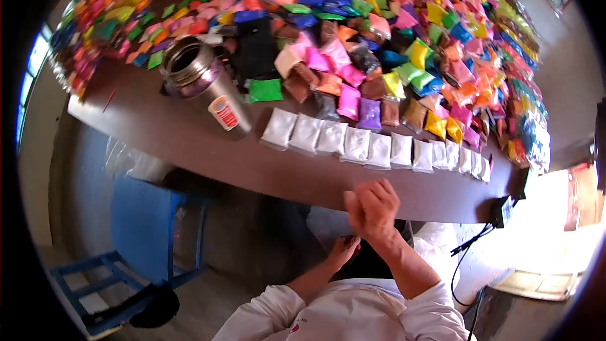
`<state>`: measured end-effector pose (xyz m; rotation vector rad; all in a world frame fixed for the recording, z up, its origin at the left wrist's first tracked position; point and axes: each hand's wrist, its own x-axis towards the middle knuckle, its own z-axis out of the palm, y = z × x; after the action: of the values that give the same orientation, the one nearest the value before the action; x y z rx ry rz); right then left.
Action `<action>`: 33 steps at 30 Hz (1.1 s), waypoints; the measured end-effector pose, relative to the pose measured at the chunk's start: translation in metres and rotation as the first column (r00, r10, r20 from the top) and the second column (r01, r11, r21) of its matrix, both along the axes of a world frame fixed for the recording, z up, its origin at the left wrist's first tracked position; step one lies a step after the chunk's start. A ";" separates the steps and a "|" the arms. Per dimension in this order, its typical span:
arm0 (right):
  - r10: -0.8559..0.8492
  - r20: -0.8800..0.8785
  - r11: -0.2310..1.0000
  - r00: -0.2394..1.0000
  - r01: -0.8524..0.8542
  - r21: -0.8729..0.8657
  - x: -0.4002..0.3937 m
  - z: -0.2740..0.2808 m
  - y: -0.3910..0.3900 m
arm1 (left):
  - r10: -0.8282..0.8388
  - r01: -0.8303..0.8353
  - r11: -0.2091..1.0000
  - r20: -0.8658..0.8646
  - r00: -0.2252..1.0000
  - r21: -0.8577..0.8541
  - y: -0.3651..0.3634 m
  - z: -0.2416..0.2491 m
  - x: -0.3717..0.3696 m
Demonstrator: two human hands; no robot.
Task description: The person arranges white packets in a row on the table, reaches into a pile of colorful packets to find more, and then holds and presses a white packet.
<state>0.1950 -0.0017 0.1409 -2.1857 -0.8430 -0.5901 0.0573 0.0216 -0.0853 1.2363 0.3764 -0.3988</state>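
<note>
My right hand point(374, 207) is over the table's front edge with its fingers curled closed; what they hold, if anything, is hidden. Lower down, close to my body, my left hand point(344, 250) is closed by a small dark reddish thing too unclear to name. Beyond my right hand, white packets point(356, 144) lie side by side in a curved row on the brown table point(303, 180). Behind the row spreads a large heap of small coloured packets point(369, 112), with purple, pink, brown and yellow ones nearest.
An open metal flask point(218, 91) leans left of the row beside a green packet point(266, 90). Black sockets with cables point(502, 212) are at the table's right end. A blue chair point(142, 227) stands at the lower left. More coloured packets point(107, 22) lie far left.
</note>
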 end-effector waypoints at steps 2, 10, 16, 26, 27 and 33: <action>-0.107 -0.020 0.994 0.994 0.107 -0.025 -0.003 -0.013 -0.031 | -0.043 0.043 0.999 -0.046 0.998 0.002 0.001 0.017 0.002; -0.290 0.166 0.945 0.942 0.310 -0.104 -0.001 -0.031 -0.031 | -0.245 0.245 0.926 -0.036 0.969 0.288 -0.009 0.006 -0.010; -0.354 0.143 0.922 0.924 0.371 -0.111 -0.006 -0.036 -0.037 | -0.226 0.254 0.902 -0.118 0.967 0.350 -0.015 -0.003 -0.015; -0.270 0.042 0.926 0.962 0.248 0.286 -0.037 -0.039 -0.059 | -0.224 0.377 0.859 -0.407 0.885 0.347 -0.016 -0.016 -0.004; -0.211 0.010 0.919 0.977 0.196 0.341 -0.056 -0.039 -0.060 | -0.223 0.403 0.853 -0.468 0.855 0.331 -0.011 -0.016 -0.005; -0.150 -0.192 0.983 0.970 0.167 0.076 -0.190 -0.066 -0.183 | -0.171 0.441 0.850 -0.642 0.747 0.286 -0.013 -0.023 0.001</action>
<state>0.0048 -0.1849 0.0751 -2.1971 -0.5371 -0.4826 0.0586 0.0083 -0.1083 1.5955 0.8370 -1.0661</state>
